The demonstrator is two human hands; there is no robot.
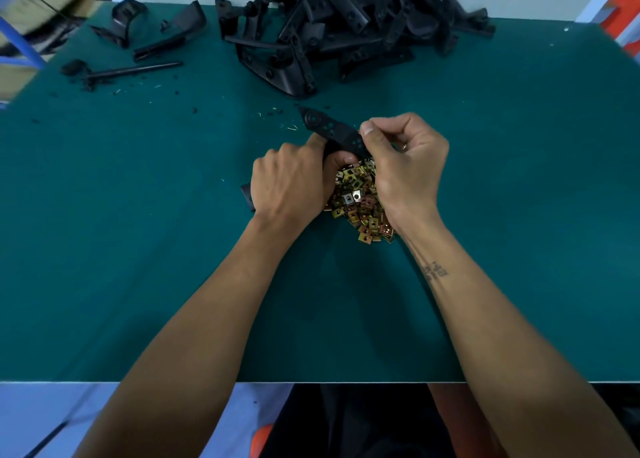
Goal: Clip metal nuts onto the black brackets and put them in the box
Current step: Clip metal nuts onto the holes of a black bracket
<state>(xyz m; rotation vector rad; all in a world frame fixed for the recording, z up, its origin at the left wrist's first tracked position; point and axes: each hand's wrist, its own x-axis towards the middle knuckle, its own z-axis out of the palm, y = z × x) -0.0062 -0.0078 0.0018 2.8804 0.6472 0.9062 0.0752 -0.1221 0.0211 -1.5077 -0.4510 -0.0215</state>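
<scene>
Flat bench [138,249] covered in dark green matting, pale edge along the near side. Heaped at the far middle, a big pile of black plastic brackets [346,24]; to the far left, a few loose black bracket pieces [166,31], a thin black rod [135,70] and scattered black crumbs and slivers [173,94]. Near the centre, a mound of small square brass-coloured metal clip nuts [360,204].

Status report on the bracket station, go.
Left hand grips black bracket. Right hand pinches at its edge, nut not visible. Pile of metal nuts under hands. Nothing blocking.
</scene>
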